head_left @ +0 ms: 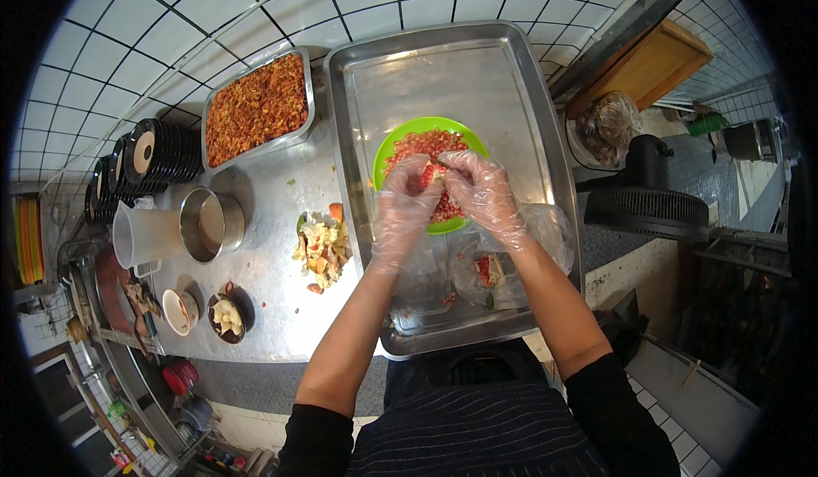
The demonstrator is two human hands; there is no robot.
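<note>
In clear plastic gloves, my left hand (404,209) and my right hand (488,194) meet over a bright green plate (382,152). Between their fingertips they grip a pomegranate piece (432,175), red seeds showing along its pale rind. Loose pomegranate seeds (439,141) cover much of the plate below. The plate rests in a large metal tray (434,60). By my right wrist, another pomegranate chunk (488,270) lies on a clear plastic bag (550,230) inside the tray. Part of the plate is hidden behind my hands.
Left of the tray lies a heap of peel scraps (322,247). Beyond it are a metal pan of reddish-brown crumbly food (260,111), a steel pot (211,224), a plastic jug (145,234), a small cup (180,311) and a bowl of pale pieces (227,318). A black fan (646,209) stands at right.
</note>
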